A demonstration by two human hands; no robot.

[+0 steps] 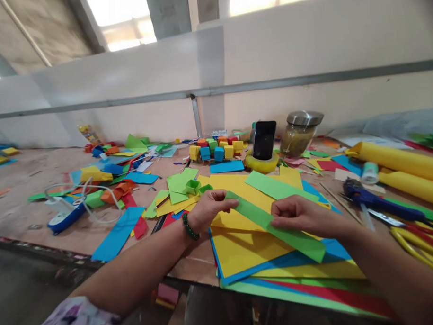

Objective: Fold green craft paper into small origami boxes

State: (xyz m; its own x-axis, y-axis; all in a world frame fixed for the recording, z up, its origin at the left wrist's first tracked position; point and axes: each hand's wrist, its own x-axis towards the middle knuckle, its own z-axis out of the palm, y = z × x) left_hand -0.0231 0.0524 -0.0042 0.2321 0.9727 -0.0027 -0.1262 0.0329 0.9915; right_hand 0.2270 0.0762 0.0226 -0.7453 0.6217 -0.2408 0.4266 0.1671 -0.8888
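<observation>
A strip of green paper (256,217) slants across in front of me, above a stack of coloured sheets. My left hand (210,207) pinches its upper left end between thumb and fingers. Further along the strip, my right hand (292,214) grips the edge with the fingers curled in. The lower right end of the strip hangs free past that hand. Beneath lie yellow sheets (237,256), with blue, green and red ones under them. Another green strip (274,186) rests on the stack behind my right hand. Small open green paper boxes (193,187) stand just beyond my left hand.
Several coloured paper cubes (219,154) sit at the back. A phone (264,141) leans upright in a yellow tape roll (262,163), beside a lidded jar (300,133). A glue gun (381,202) and scissors (418,245) lie right; a power strip (66,217) lies left.
</observation>
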